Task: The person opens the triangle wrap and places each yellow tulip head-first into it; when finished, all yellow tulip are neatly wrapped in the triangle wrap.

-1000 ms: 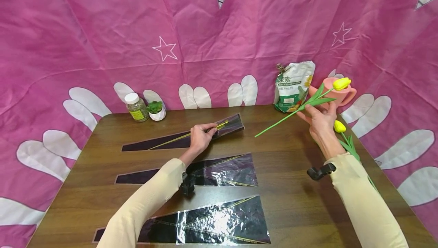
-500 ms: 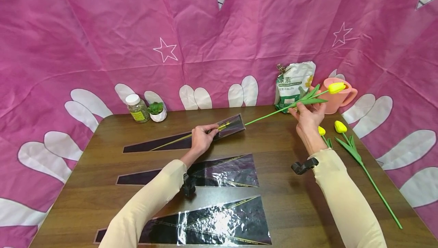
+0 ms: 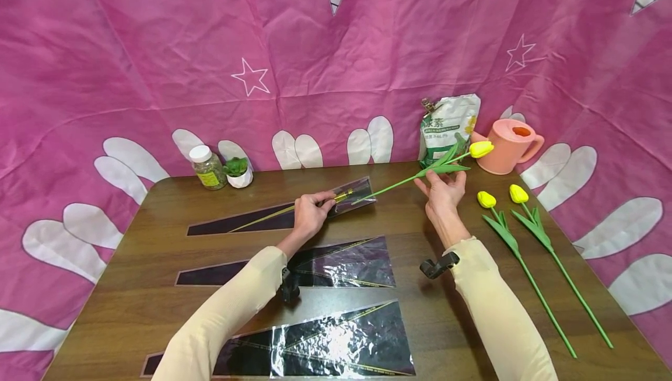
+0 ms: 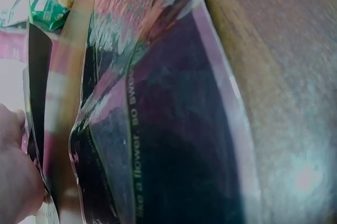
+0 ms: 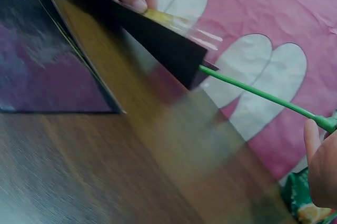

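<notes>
My left hand point(image 3: 310, 215) pinches the upper edge of a black flower sleeve point(image 3: 220, 226), a long tapered wrapper lying at the back of the table. Its wide end faces right and gapes a little. My right hand point(image 3: 444, 199) holds an artificial yellow tulip point(image 3: 480, 149) by its green stem, just below the leaves. In the right wrist view the stem point(image 5: 258, 92) enters the mouth of the sleeve point(image 5: 163, 42); its tip is hidden there. Two more tulips, a nearer one point(image 3: 520, 255) and an outer one point(image 3: 551, 247), lie along the right side.
Two flat black sleeves, a middle one point(image 3: 362, 264) and a front one point(image 3: 367, 340), lie on the wooden table. Along the back stand a lidded jar point(image 3: 209, 168), a small potted plant point(image 3: 239, 172), a white-green bag point(image 3: 448, 127) and a pink watering can point(image 3: 505, 146).
My right hand has carried the tulip leftward, and its stem end has gone from outside the sleeve into the sleeve's mouth. The left hand keeps its place on the sleeve.
</notes>
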Action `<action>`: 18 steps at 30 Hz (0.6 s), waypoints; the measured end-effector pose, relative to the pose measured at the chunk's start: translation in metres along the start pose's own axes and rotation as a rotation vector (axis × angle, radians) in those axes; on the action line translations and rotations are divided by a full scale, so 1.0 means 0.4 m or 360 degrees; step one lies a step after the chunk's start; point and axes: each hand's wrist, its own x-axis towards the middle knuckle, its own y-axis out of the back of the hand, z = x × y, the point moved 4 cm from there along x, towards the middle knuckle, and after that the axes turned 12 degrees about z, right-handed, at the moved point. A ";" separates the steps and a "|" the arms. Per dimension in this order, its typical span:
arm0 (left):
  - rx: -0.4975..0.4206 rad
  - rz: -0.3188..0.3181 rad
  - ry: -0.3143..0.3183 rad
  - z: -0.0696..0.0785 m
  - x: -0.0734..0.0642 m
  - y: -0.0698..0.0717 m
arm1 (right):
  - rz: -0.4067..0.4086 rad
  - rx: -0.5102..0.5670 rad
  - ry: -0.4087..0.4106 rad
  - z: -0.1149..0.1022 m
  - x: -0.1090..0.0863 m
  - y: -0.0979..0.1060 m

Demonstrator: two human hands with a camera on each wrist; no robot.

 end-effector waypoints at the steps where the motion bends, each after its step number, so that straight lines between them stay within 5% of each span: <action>1: 0.0010 -0.0007 0.0001 -0.001 0.000 -0.001 | 0.0001 -0.0011 -0.0010 0.007 -0.003 0.001; 18: 0.0144 -0.0097 -0.0076 0.003 -0.006 -0.014 | 0.0048 -0.0170 -0.0257 0.071 -0.031 0.044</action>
